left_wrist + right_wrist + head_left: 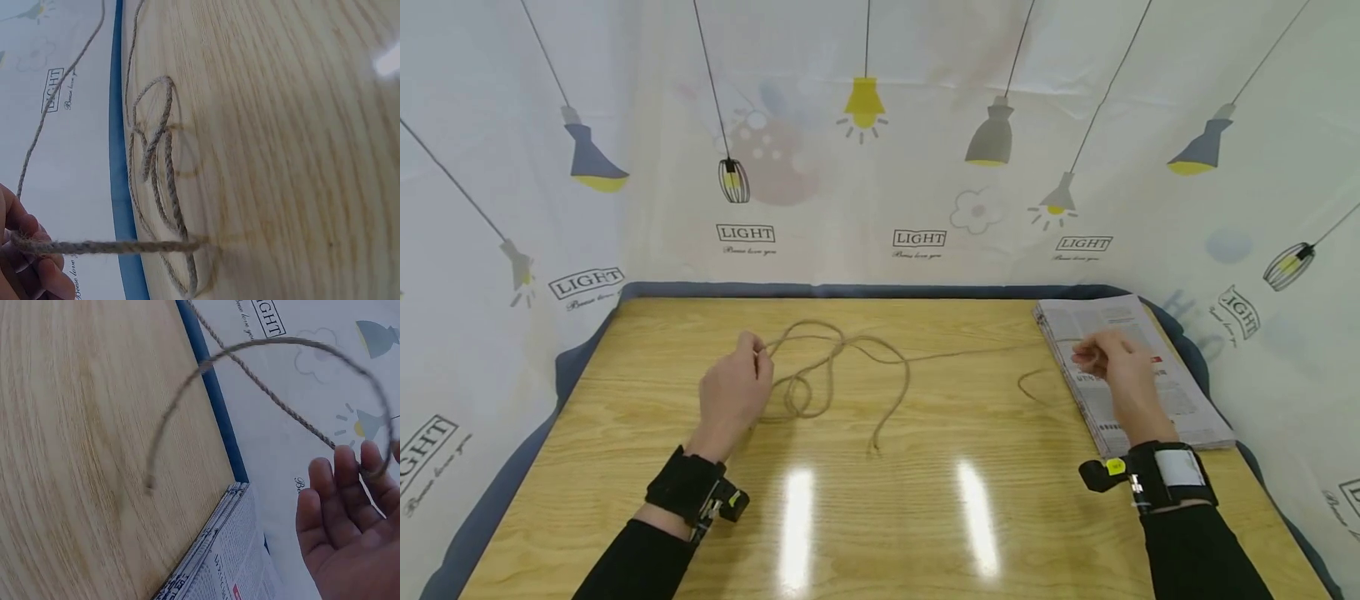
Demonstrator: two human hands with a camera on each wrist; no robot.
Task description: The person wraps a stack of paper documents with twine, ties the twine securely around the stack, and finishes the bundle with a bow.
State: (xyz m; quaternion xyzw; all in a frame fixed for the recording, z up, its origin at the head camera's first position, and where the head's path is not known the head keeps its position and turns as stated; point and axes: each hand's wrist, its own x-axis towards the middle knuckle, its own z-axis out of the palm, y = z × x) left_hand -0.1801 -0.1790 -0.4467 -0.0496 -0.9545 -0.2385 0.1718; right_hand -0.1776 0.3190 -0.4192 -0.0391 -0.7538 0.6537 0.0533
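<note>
A thin brown twine rope (900,402) lies in loose loops at the middle left of the table. My left hand (737,387) pinches the rope just left of the coils. In the left wrist view, one stretch of twine (112,247) runs from those fingers down toward the loops, and another rises away from them. Over the newspaper stack, my right hand (1117,375) holds the far part of the rope between its thumb and forefinger. The other fingers are spread in the right wrist view, where a short free end (164,419) arcs out from the grip over the table.
A stack of folded newspapers (1150,408) lies at the right side of the wooden table (887,508). Behind the table hangs a white cloth (820,258) printed with lamps, with a dark blue border along the table's edge.
</note>
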